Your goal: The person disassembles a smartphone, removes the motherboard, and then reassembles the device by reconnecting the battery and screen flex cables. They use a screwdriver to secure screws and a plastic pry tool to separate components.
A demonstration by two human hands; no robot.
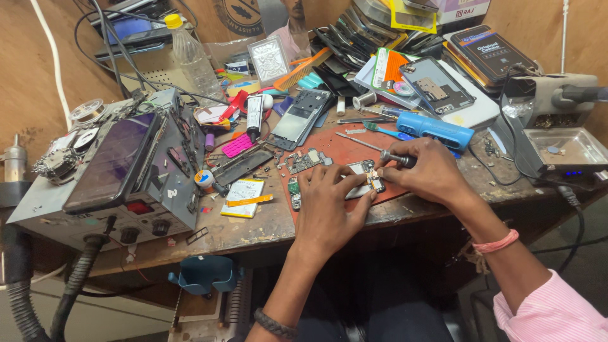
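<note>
An opened phone body (359,177) lies on a red work mat (335,149) near the bench's front edge. My left hand (329,206) presses down on it and steadies it with the fingers. My right hand (429,172) grips a small screwdriver (398,158) with a metal collar, its tip pointing down at the phone's inner board (375,182). A loose circuit board (305,161) rests on the mat just left of the phone.
A grey bench power unit (120,171) with a dark phone on top stands at the left. A yellow-white battery (244,197), a blue cylinder (436,129), a plastic bottle (193,60), a metal tray (563,147) and several phone parts crowd the bench.
</note>
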